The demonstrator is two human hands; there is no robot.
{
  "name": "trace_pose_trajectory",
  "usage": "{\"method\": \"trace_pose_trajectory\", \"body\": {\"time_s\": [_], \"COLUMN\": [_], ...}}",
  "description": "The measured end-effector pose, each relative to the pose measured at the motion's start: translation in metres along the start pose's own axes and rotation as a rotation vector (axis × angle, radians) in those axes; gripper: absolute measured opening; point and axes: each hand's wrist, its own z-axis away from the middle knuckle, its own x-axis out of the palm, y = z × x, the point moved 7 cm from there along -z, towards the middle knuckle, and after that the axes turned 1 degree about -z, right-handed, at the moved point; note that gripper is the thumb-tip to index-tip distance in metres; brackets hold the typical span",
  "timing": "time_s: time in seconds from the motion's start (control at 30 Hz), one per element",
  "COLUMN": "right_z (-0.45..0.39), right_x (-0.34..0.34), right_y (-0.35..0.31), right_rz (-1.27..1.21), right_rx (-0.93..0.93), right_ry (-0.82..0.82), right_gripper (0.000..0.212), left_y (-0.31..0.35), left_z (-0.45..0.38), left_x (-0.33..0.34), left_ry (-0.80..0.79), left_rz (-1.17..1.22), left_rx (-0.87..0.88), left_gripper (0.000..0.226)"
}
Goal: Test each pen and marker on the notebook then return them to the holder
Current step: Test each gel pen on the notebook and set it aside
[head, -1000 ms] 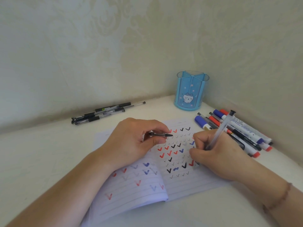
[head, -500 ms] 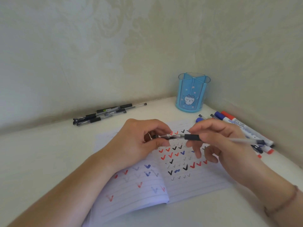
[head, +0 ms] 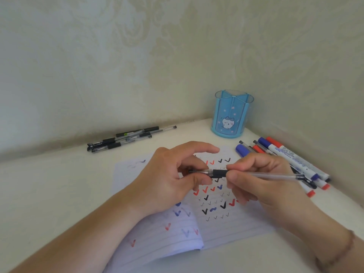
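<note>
Where both hands meet above the open lined notebook [head: 232,229], holds a clear-barrelled gel pen with a black grip [head: 256,174] level, lying left to right above the page. Left hand [head: 167,180]: thumb and curled fingers pinching the pen's clear cap [head: 199,171] at the writing end, index finger stretched out loose above it. Right hand [head: 262,180]: thumb and forefinger clamped on the barrel just behind the black grip, remaining fingers curled underneath, long clear shaft sticking out past the knuckles toward the right. Cannot tell whether cap sits fully on the tip. Notebook lying flat on the pale cream tabletop [head: 49,194], its pages covered with rows of red, black and blue tick marks, partly hidden by both hands. Translucent blue cylindrical pen holder with a cartoon cat print [head: 232,115] standing upright in the back corner against the wall, well apart from the hands, its divided compartments showing nothing inside. Cluster of clear gel pens with black grips [head: 128,137] lying on the tabletop at the back left, close to the wall. Bunch of white whiteboard markers with blue and red caps [head: 291,158] lying on the tabletop to the right of the notebook, partly behind the right hand.
</note>
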Motion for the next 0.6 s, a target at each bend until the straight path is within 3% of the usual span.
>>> {"method": "trace_pose_trajectory", "body": {"time_s": [0.23, 0.37, 0.43, 0.6], "right_z": [0.006, 0.003, -0.001, 0.000], "right_x": [0.002, 0.012, 0.008, -0.027], "right_y": [-0.004, 0.002, -0.002, -0.014], "right_rz": [0.055, 0.093, 0.110, 0.004], "right_rx": [-0.042, 0.011, 0.030, 0.049], "right_ry": [-0.004, -0.038, -0.022, 0.238], "right_gripper": [0.044, 0.022, 0.021, 0.025], "left_y": [0.008, -0.004, -0.010, -0.021], "left_z": [0.004, -0.001, -0.006, -0.004], "left_x": [0.003, 0.000, -0.006, -0.020], "left_ry": [-0.023, -0.033, 0.008, 0.074], "left_rz": [0.075, -0.037, -0.076, -0.064], "left_rx": [0.039, 0.022, 0.001, -0.045], "left_gripper": [0.064, 0.059, 0.056, 0.049]}}
